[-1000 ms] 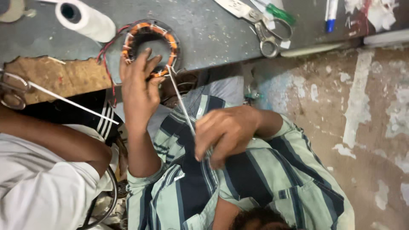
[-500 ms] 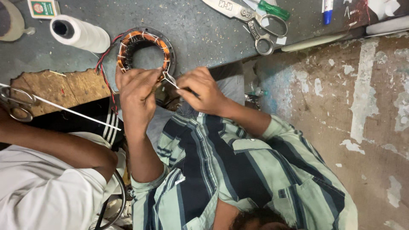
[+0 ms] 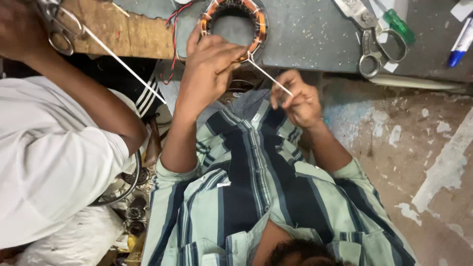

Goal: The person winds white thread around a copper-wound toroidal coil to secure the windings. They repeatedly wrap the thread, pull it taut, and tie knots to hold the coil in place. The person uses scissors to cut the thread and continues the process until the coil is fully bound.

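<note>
Head view, the only view inspected. We found a motor stator [image 3: 259, 27], a ring wound with copper wire, lying at the near edge of the grey table [image 3: 310, 34]. Red leads hung from its left side.

The left hand [image 3: 209, 66] was at the stator's near rim, fingers bunched and pinched together where a thin white cord [image 3: 268, 77] left the winding. The right hand [image 3: 295, 101] was well off the table edge, over the striped shirt [image 3: 246, 187], fingers clenched on the other end of that cord. The cord ran taut and straight between the two hands.

On the table to the right we recorded steel scissors [image 3: 374, 49], a green-handled screwdriver [image 3: 396, 24] touching them, and a blue pen [image 3: 460, 44] farther right.

At left, a co-worker's hand [image 3: 19, 24], from a white sleeve [image 3: 49, 162], gripped a second pair of scissors [image 3: 59, 29] beside a wooden block [image 3: 128, 34]. A white strip [image 3: 123, 64] slanted down from them.
</note>
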